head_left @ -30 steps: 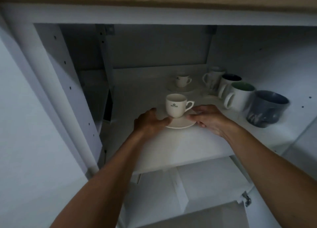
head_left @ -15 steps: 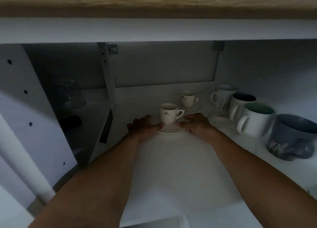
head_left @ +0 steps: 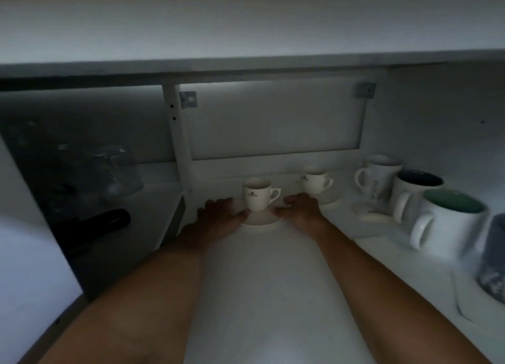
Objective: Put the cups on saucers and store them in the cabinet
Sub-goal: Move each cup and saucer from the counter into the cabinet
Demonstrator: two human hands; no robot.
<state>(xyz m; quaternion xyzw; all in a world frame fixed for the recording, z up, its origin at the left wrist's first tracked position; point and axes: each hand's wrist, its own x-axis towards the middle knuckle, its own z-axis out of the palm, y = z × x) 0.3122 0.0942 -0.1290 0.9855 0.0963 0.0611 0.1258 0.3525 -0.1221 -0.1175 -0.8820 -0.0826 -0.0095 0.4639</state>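
Cup: small white cup (head_left: pixel 257 195), upright on its saucer (head_left: pixel 262 221), in the centre of the frame, deep inside the cabinet.
Saucer: low over the white shelf (head_left: pixel 262 295); if it touches the shelf, I cannot tell.
Left hand (head_left: pixel 218 218): holds the saucer's left rim, thumb on top.
Right hand (head_left: pixel 300 213): holds the right rim in the same way.
Second cup (head_left: pixel 314 181): on its own saucer, just right of and behind the first.
Mugs: white mug (head_left: pixel 378 176), dark-lined mug (head_left: pixel 415 191) and green-lined mug (head_left: pixel 451 218) in a row at the right.
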